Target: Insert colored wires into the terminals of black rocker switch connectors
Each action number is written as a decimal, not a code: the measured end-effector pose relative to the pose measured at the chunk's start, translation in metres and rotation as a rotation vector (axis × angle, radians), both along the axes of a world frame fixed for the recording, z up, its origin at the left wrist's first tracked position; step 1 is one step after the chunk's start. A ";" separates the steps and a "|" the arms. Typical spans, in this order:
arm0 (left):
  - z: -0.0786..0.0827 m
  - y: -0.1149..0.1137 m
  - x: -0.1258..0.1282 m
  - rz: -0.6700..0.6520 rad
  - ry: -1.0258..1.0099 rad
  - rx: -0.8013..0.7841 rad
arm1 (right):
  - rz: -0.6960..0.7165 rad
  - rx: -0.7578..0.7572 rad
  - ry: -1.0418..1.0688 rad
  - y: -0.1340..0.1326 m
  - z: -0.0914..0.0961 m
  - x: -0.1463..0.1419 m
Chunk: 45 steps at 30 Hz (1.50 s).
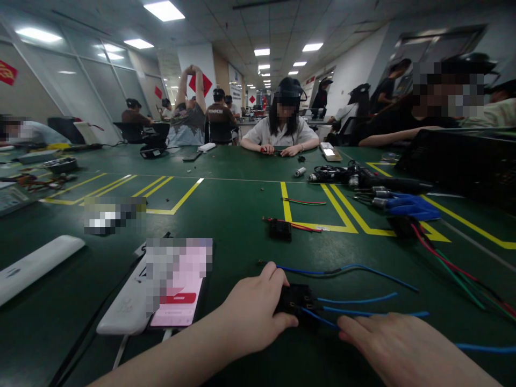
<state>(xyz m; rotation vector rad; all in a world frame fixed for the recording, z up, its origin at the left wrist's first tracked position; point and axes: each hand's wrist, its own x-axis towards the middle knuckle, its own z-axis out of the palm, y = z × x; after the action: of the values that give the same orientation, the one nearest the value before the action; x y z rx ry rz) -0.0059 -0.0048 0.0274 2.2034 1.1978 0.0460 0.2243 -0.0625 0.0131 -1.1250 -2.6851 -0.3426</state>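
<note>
Black connector (300, 297) partly behind left fingers (277, 275), phone screen (192, 274) partly blurred

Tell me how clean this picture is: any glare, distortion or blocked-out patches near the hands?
Head view: ceiling lights blown out white; green tabletop dim; wide-angle stretching toward the side edges; mosaic blocks over part of the smartphone; black connector at the left hand low in contrast against the dark surface.
</note>
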 end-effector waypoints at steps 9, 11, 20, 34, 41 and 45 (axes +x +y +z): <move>0.003 0.000 -0.002 -0.023 -0.003 0.022 | 0.063 0.211 -0.012 0.000 0.021 0.000; 0.003 0.000 -0.002 -0.022 0.005 0.011 | 0.044 0.123 -0.012 -0.001 0.014 -0.001; 0.006 0.000 -0.001 -0.016 0.013 0.001 | 0.004 0.084 -0.022 0.002 0.009 0.001; 0.004 -0.001 -0.002 -0.023 0.025 -0.012 | -0.227 0.303 0.011 0.032 0.012 0.012; 0.002 -0.001 -0.002 -0.043 0.005 0.015 | -0.257 0.137 0.167 0.049 0.004 0.016; 0.001 0.000 -0.002 -0.043 -0.006 0.019 | -0.211 0.039 0.208 0.060 0.009 0.007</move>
<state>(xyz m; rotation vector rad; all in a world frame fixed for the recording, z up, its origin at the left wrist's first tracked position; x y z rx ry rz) -0.0081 -0.0050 0.0281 2.2431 1.1509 0.0471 0.2309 -0.0027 0.0217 -1.3560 -2.3773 -0.2915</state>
